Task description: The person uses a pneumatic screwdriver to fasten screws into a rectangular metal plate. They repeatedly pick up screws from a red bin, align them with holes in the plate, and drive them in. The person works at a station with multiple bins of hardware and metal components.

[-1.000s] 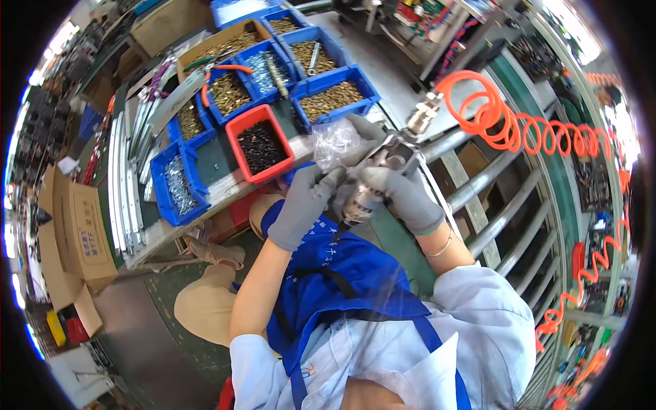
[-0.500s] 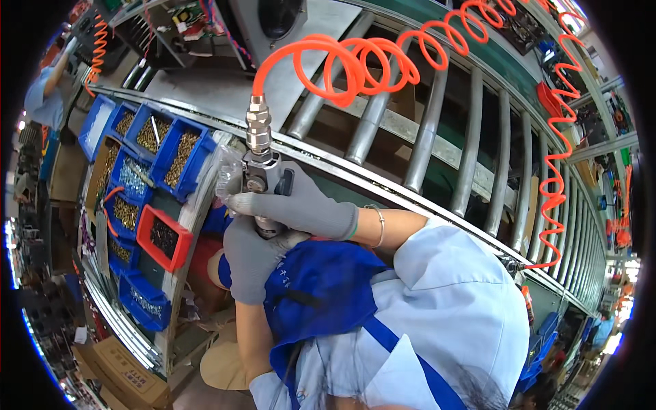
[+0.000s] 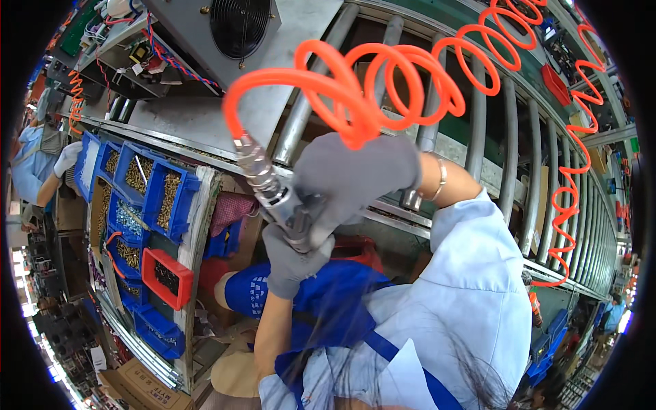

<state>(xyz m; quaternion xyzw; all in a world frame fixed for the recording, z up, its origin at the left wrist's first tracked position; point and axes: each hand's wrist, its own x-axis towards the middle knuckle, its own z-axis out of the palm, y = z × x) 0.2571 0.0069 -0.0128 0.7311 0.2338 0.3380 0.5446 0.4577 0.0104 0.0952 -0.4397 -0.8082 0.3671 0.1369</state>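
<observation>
A silver air tool [image 3: 277,198] slants between my gloved hands, its metal hose coupling pointing up and to the left. My left hand [image 3: 295,263], in a grey glove, is closed round the tool's lower end. My right hand [image 3: 362,179], also grey-gloved, lies against the tool's right side, beside a dark lever. Motion smears this hand and its fingers are mostly hidden, so its grip is unclear. From the coupling, a coiled orange air hose [image 3: 328,82] runs up and to the right.
Blue bins [image 3: 169,205] of screws and small metal parts stand left, beside a red bin [image 3: 166,279] of dark pieces. A grey fan-fitted housing [image 3: 212,51] sits at the top. A roller conveyor [image 3: 509,164] extends right. Another person's gloved hand [image 3: 67,158] reaches near the far-left bins.
The tool has tilted, its lower end swinging right. My right hand has risen and moved right; my left hand has also shifted right. The clear plastic beside the tool is no longer visible.
</observation>
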